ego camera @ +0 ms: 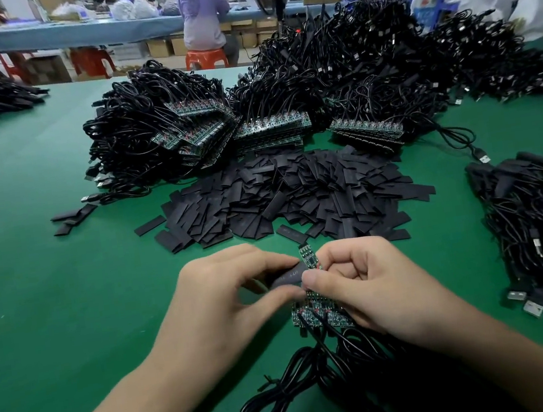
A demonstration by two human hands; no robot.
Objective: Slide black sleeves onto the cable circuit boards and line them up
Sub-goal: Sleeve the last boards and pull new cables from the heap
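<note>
Left hand (pixel 236 290) is pinching a flat black tube sleeve (pixel 287 274) between thumb and fingertips, its open end pointing at a small green circuit board (pixel 307 255) that's sticking up. Right hand (pixel 370 282) is curling round a fanned bundle of green boards (pixel 315 315), with thumb and forefinger singling out that one board. Their thin black cables (pixel 319 372) are trailing toward the near edge of the green worktop (pixel 47 270). The sleeve is touching the board's side but not riding on it yet, as far as I can tell.

Progress is looking early. No board in the bundle is showing a sleeve. Big stacks of bare boards with coiled cables (pixel 270 126) are sitting mid-worktop, and a heap of loose black sleeves (pixel 296 192) is lying just in front of them. The cable pile at the right edge (pixel 541 222) is probably the finished lot, but I can't tell for sure.

Room: bare mat is showing from the left hand out to the left edge, so line-up is likely going there. The right side is tighter, with the right-edge pile sitting near the forearm. The sleeve heap is lying just beyond the knuckles.
</note>
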